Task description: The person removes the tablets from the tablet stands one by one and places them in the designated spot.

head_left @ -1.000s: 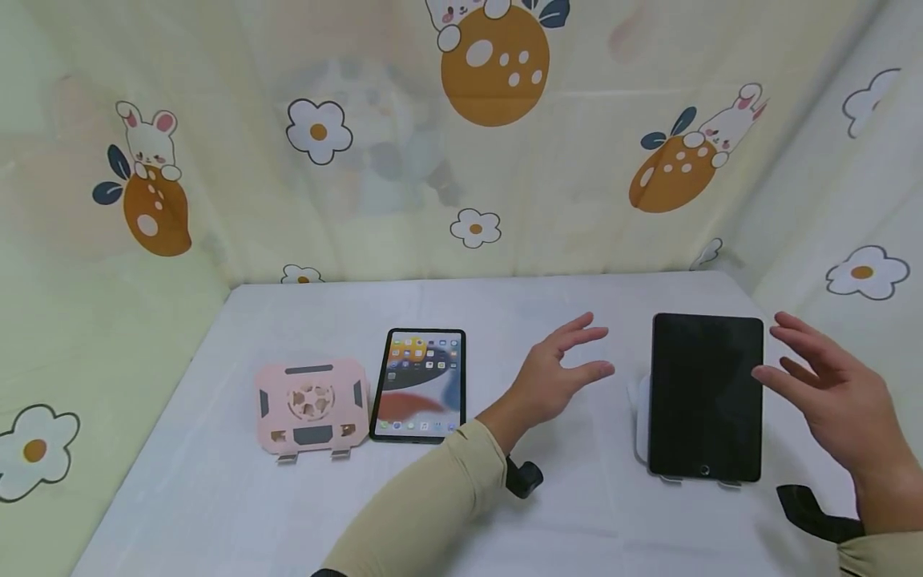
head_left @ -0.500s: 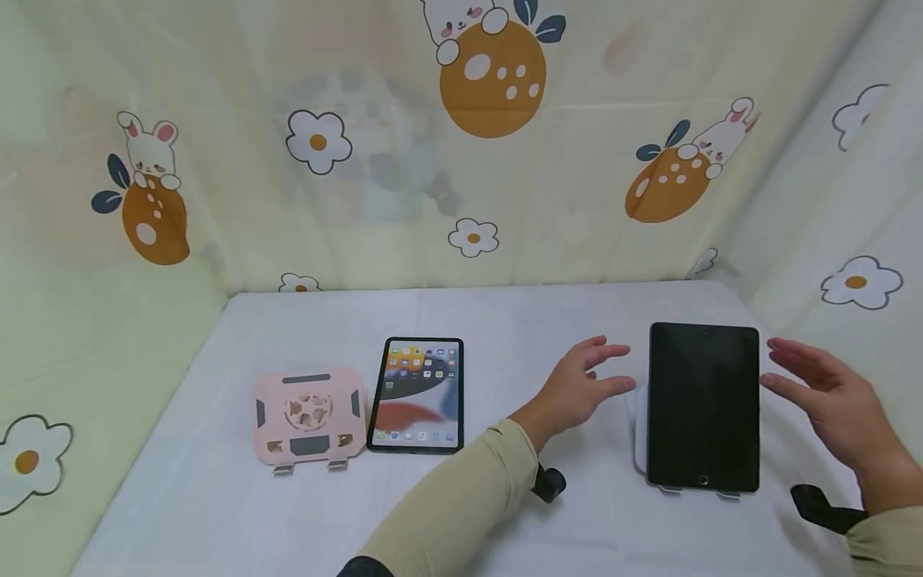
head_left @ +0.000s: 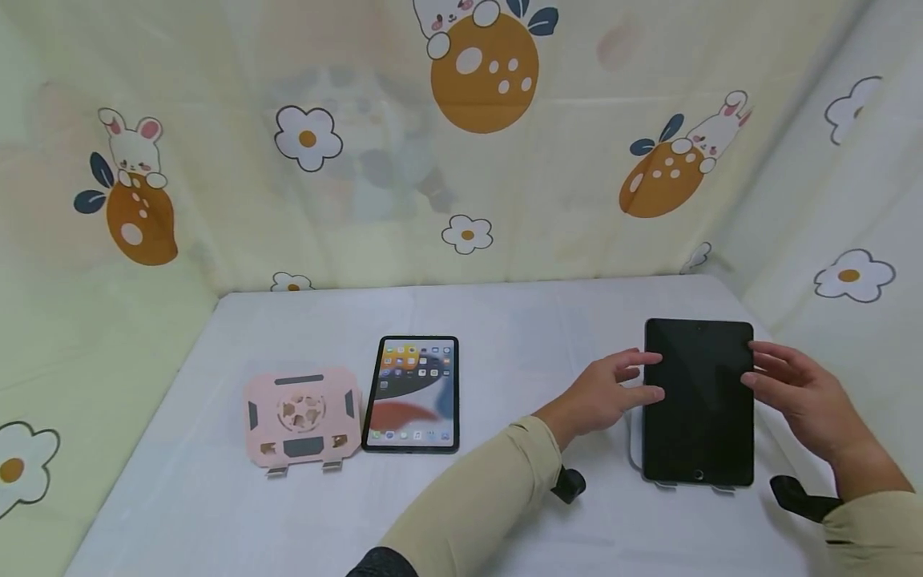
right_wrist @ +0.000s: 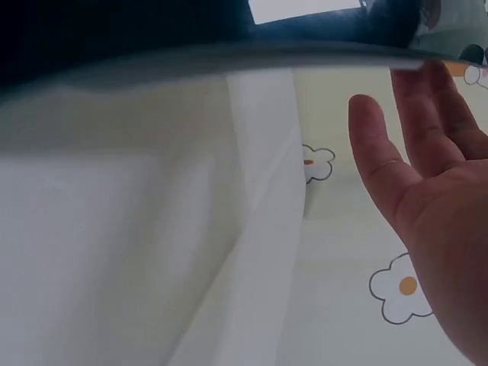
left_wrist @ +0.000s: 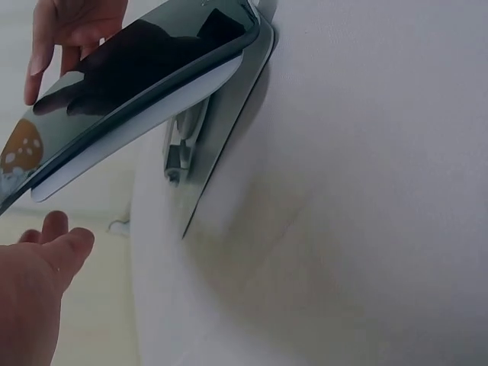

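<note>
A black tablet (head_left: 698, 401) with a dark screen leans on a stand (head_left: 636, 439) at the right of the table. In the left wrist view, the stand has a pale back plate (left_wrist: 145, 126), a hinge and a flat grey base. My left hand (head_left: 602, 393) is at the tablet's left edge, its fingers extended and apart from it in the left wrist view. My right hand (head_left: 800, 401) is at the right edge, fingers loosely extended. Its fingertips reach the tablet's edge in the right wrist view, while the thumb (right_wrist: 367, 114) is a little short of it.
Left of centre lies a second tablet (head_left: 413, 393) with its screen lit. Beside it is a pink stand (head_left: 303, 417) with grey pads and a round cut-out. A white cloth covers the table (head_left: 534, 328), with patterned curtains (head_left: 375, 240) behind and at the sides.
My left hand has moved right, up to the black tablet's left edge. The right hand has moved slightly left, to its right edge. Tablets and stands stay in place.
</note>
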